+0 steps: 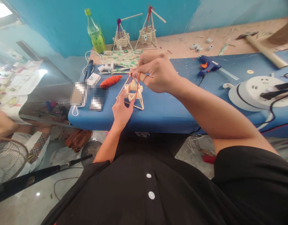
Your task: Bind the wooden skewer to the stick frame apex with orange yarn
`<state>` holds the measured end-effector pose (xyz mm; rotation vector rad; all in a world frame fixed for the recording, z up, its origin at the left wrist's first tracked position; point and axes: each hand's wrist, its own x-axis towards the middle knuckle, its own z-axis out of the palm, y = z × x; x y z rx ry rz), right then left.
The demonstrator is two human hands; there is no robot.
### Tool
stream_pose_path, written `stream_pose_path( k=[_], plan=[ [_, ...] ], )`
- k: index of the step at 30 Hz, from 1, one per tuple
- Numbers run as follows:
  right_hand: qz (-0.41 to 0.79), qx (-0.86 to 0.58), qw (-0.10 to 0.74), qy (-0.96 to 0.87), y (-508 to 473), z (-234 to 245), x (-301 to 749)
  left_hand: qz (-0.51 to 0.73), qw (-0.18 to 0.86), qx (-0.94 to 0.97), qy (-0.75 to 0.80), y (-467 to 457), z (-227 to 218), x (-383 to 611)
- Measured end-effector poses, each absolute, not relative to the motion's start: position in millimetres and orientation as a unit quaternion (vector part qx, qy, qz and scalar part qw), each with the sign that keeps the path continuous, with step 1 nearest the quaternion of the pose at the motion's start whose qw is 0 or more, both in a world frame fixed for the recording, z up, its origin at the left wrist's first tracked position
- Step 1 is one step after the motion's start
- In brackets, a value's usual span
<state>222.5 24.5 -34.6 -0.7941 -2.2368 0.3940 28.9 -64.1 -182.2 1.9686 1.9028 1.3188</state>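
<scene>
A small pyramid frame of thin wooden sticks [134, 93], with a little stick basket inside, stands near the front edge of the blue table top [162, 109]. My left hand [121, 111] steadies its base from below, fingers curled against the lower sticks. Above it, my right hand [155, 72] pinches orange thread [137, 82] at the top of the frame; the thread runs down inside the frame. A spool of the same orange thread [111, 80] lies just left of the frame.
Two finished stick models [122, 37] [148, 31] and a green bottle [95, 32] stand at the back, with a bundle of chopsticks [120, 57]. A blue glue gun [207, 65], a white power reel [253, 92] and a hammer [263, 47] lie right. Another person sits at lower left.
</scene>
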Motion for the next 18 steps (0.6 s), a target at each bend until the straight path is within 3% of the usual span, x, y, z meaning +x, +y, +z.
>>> stream_pose_path(
  k=[12, 18],
  plan=[
    [0.162, -0.308, 0.343, -0.873, 18.7, -27.7, 222.2, 0.406, 0.024, 0.646, 0.646, -71.5, -167.5, 24.5],
    [0.134, -0.308, 0.323, -0.885, 17.6, -26.4, 222.6, 0.469, -0.114, 0.629, 0.610, -72.7, -136.2, 17.0]
  ],
)
